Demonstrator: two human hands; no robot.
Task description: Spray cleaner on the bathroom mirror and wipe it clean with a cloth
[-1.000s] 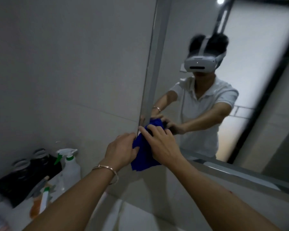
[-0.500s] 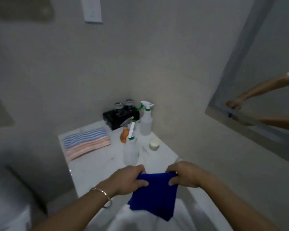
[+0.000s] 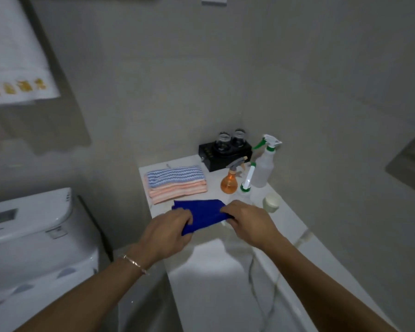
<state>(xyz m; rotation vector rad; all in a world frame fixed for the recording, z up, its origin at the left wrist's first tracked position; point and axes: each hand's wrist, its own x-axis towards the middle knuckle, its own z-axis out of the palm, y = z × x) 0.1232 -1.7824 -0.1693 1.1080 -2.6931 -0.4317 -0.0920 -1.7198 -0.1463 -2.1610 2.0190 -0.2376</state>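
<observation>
While I look down at the counter (image 3: pixel 201 271), both hands are closed on the blue cloth (image 3: pixel 203 213). My left hand (image 3: pixel 167 232) pinches the cloth's near left edge between thumb and fingers, and a thin bracelet (image 3: pixel 134 263) sits on that wrist. My right hand (image 3: pixel 248 224) grips the cloth's right end, fingers curled over it. Between the two hands the cloth is stretched low over the counter's far part; I cannot tell whether its far edge rests on the surface or hangs just above it.

Behind the cloth lies a folded stack of striped towels (image 3: pixel 176 184), blue on top and pink beneath, near the left edge. Right of the towels stands a small orange sprayer (image 3: pixel 229 182) with a grey trigger head. Just beside it, partly hidden by my right hand, is a clear bottle with a green collar and a white tube (image 3: pixel 247 180). A taller white spray bottle (image 3: pixel 264 168) with a green trigger stands against the right wall. A black box (image 3: pixel 225 154) sits in the corner with two glass jars (image 3: pixel 230 138) on it. A small pale round pot (image 3: pixel 271 203) rests near the wall, just right of my right hand.

A white toilet tank (image 3: pixel 29 226) fills the lower left, and a white towel (image 3: pixel 12 56) with gold lettering hangs at the upper left. At the right edge a grey frame corner (image 3: pixel 410 161) shows, possibly the mirror's; I cannot tell
</observation>
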